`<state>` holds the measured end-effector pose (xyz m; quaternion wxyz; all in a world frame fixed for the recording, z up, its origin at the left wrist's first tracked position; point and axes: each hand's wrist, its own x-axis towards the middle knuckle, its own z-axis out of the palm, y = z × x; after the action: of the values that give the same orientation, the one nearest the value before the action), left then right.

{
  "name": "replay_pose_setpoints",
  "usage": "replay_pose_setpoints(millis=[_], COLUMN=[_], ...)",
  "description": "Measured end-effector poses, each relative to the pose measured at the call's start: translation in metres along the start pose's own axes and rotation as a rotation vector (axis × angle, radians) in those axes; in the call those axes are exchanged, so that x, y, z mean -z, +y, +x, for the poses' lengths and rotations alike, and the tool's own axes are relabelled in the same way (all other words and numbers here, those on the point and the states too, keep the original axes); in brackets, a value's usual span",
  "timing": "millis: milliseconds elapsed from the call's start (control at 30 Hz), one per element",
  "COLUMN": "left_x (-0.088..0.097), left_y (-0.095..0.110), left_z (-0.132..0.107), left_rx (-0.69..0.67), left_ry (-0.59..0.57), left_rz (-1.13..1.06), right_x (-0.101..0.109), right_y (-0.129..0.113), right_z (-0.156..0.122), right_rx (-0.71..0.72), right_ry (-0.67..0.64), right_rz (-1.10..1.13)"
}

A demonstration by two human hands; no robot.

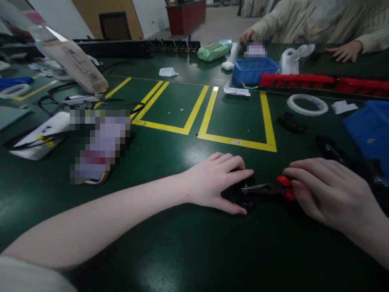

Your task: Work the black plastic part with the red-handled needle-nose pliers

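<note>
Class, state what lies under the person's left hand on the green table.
A small black part: only its edge shows, where the tip of the pliers meets it. The left hand covers the rest.

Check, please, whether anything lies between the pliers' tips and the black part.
Nothing visible does. The pliers in the right hand reach the black part, which the left hand holds on the table; its fingers lie either side of the tips, not across them.

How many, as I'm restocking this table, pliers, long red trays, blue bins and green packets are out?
Pliers: 1
Long red trays: 2
Blue bins: 1
Green packets: 1
Total: 5
</note>
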<state>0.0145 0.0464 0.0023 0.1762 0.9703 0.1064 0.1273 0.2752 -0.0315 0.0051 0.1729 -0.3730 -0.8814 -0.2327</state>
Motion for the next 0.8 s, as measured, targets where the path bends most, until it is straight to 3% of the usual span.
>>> replay_pose_setpoints(millis=[800], left_x=[-0.0010], left_y=[0.0002], left_z=[0.0001], left_rx=[0.025], left_ry=[-0.006], left_rz=[-0.015], right_x=[-0.0007], right_y=[0.0026], right_z=[-0.0057], right_rx=[-0.040], right_ry=[0.019], right_rz=[0.021])
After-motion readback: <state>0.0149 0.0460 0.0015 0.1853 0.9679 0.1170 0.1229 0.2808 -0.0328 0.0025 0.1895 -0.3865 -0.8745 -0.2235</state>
